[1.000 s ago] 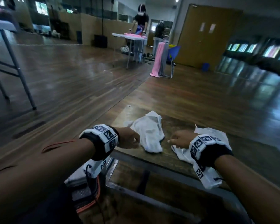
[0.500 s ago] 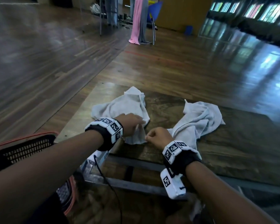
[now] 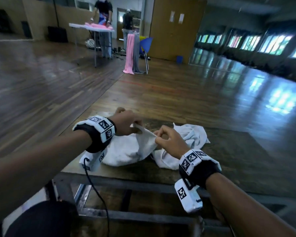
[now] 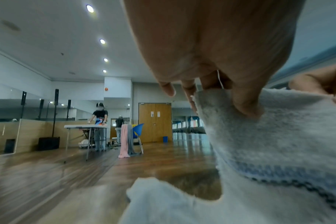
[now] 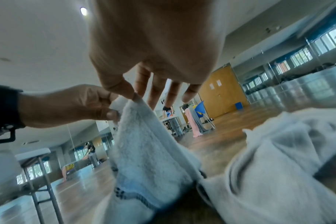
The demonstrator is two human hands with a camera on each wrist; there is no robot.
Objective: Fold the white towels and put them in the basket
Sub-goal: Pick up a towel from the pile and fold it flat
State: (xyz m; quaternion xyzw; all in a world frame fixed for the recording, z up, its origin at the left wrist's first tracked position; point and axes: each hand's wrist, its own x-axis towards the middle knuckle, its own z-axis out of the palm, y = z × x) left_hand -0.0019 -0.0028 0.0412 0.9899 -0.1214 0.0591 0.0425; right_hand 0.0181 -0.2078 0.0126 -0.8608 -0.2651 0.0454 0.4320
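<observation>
Two white towels lie on a dark wooden table [image 3: 237, 151]. The left towel [image 3: 126, 149] has its upper edge lifted off the table; it carries a blue and dark woven stripe [image 4: 278, 171]. My left hand [image 3: 135, 127] pinches that edge between thumb and fingers [image 4: 246, 104]. My right hand [image 3: 158, 135] pinches the same edge a little to the right, thumb against forefinger [image 5: 130, 95], other fingers spread. The second towel [image 3: 190, 135] lies crumpled to the right, behind my right hand. The basket is out of view.
The table's metal frame [image 3: 126, 182] runs along the near edge. Far back, a person works at a white folding table [image 3: 92, 28] with pink cloth. Pink and grey cloths [image 3: 132, 53] hang over a blue chair [image 3: 146, 44]. Glossy wooden floor lies all around.
Both hands have lifted the left towel's edge off the table and now pinch it between them. The head view has tipped up, so the basket at lower left has dropped out of sight.
</observation>
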